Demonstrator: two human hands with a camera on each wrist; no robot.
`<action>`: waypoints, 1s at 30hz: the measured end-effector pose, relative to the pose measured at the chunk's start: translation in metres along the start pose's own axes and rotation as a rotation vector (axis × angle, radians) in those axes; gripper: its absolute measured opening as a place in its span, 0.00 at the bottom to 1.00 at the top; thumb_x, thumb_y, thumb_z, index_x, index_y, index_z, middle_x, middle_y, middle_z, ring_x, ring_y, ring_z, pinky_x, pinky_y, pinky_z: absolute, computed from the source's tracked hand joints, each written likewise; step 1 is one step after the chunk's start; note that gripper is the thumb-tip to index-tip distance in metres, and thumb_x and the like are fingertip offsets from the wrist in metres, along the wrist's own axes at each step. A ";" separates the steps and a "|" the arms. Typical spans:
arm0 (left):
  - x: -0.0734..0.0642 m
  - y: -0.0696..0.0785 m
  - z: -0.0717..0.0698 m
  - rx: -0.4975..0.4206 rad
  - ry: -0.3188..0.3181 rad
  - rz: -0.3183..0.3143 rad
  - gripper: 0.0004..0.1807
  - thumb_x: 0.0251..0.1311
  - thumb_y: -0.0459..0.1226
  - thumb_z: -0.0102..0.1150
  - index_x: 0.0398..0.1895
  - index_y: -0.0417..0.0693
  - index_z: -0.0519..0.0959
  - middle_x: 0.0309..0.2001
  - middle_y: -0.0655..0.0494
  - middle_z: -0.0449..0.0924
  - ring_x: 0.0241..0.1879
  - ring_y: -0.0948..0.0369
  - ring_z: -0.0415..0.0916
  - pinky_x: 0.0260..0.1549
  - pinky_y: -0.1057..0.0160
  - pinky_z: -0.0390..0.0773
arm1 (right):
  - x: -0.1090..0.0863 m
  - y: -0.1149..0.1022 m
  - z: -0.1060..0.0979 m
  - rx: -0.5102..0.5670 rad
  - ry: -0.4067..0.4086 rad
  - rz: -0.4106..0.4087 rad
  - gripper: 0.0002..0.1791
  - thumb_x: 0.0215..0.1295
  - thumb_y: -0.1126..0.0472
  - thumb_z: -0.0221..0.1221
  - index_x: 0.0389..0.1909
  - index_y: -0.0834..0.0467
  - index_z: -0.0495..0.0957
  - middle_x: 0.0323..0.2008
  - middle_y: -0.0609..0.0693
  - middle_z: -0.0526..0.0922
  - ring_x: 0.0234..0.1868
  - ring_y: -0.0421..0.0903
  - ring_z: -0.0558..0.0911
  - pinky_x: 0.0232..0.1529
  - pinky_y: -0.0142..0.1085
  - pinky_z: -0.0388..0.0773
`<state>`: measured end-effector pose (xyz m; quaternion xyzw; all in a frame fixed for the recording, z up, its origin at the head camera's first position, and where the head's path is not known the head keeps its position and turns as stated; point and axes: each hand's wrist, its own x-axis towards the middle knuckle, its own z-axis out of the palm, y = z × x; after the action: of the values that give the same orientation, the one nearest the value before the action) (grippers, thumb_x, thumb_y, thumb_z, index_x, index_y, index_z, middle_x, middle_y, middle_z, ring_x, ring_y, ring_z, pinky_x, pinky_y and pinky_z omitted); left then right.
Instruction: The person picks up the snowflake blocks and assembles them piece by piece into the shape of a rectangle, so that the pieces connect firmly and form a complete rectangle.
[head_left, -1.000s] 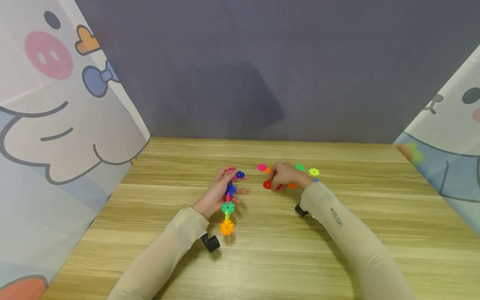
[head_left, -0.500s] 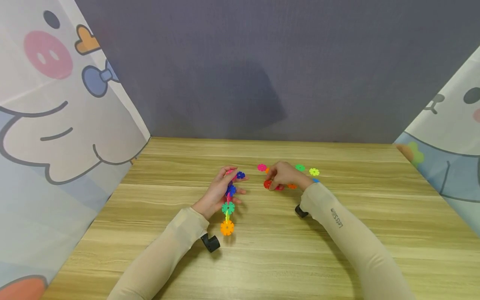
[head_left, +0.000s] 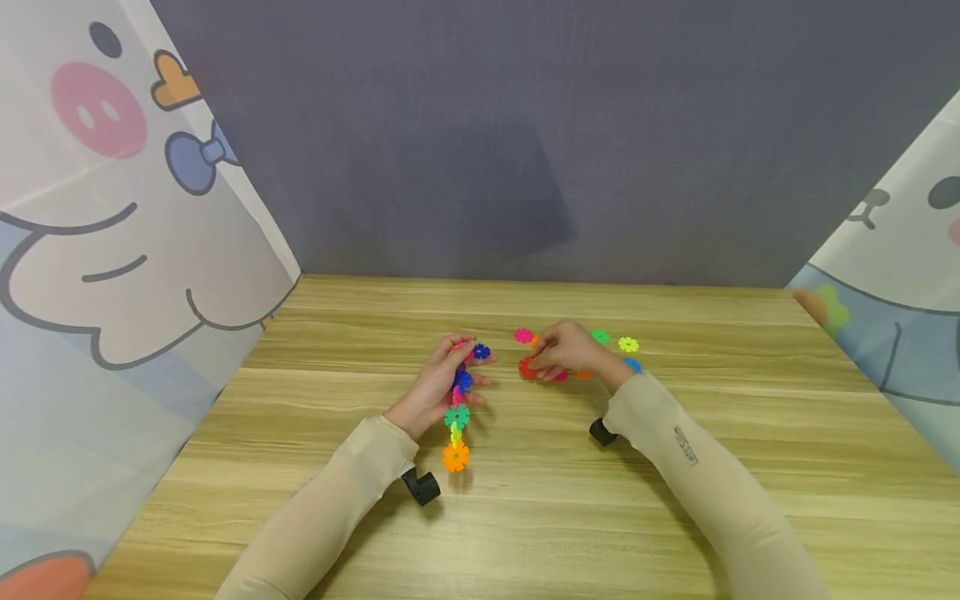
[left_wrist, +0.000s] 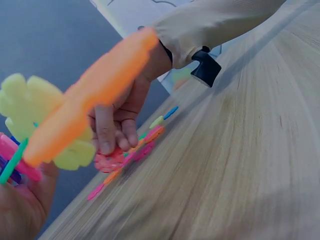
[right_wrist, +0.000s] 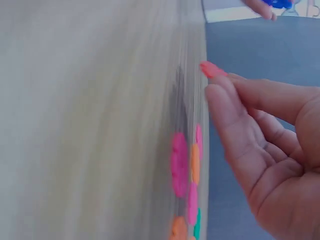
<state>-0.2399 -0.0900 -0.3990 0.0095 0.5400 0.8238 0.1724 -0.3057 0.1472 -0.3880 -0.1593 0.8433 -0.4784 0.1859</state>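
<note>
My left hand (head_left: 429, 392) holds a chain of slotted, flower-shaped plastic discs between thumb and fingers. From it a green disc (head_left: 457, 416), a yellow disc (left_wrist: 32, 102) and an orange end disc (head_left: 455, 457) hang toward me. At the chain's far end, a dark blue disc (head_left: 482, 352) sticks out past the thumb. To the right, my right hand (head_left: 576, 350) pinches a red disc (right_wrist: 212, 70) between thumb and index finger. The right wrist view shows this disc raised above the wooden table (right_wrist: 100, 125), apart from the chain.
Loose discs lie around and beneath my right hand: pink (head_left: 523, 335), green (head_left: 600, 336), yellow (head_left: 628, 344) and blue (head_left: 633, 365) among them. A grey wall (head_left: 480, 167) stands behind the table, with printed panels on both sides. Each wrist carries a black camera.
My right hand has taken the red disc off the table and moved it slightly left, toward the chain. The left hand and its chain have hardly moved.
</note>
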 end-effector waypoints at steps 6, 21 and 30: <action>0.001 -0.001 -0.001 -0.007 -0.011 0.005 0.16 0.79 0.41 0.42 0.61 0.45 0.60 0.67 0.28 0.63 0.28 0.60 0.82 0.17 0.65 0.82 | -0.004 -0.002 0.007 0.240 0.052 -0.006 0.10 0.63 0.72 0.64 0.42 0.74 0.80 0.27 0.57 0.86 0.27 0.50 0.87 0.36 0.45 0.86; 0.000 -0.002 0.001 0.009 -0.053 -0.019 0.19 0.80 0.40 0.39 0.66 0.43 0.55 0.66 0.34 0.63 0.29 0.61 0.82 0.21 0.64 0.83 | -0.010 -0.012 0.021 0.573 0.058 -0.045 0.04 0.67 0.74 0.59 0.40 0.69 0.80 0.32 0.54 0.87 0.29 0.44 0.87 0.43 0.45 0.84; 0.002 -0.001 0.004 0.021 -0.035 -0.032 0.22 0.80 0.38 0.39 0.71 0.44 0.53 0.64 0.39 0.64 0.29 0.60 0.83 0.22 0.63 0.84 | -0.012 -0.020 0.025 0.656 0.050 -0.058 0.04 0.68 0.75 0.57 0.38 0.67 0.79 0.30 0.53 0.86 0.29 0.43 0.86 0.39 0.38 0.85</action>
<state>-0.2405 -0.0855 -0.3990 0.0168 0.5455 0.8150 0.1948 -0.2814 0.1242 -0.3810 -0.1030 0.6438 -0.7333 0.1929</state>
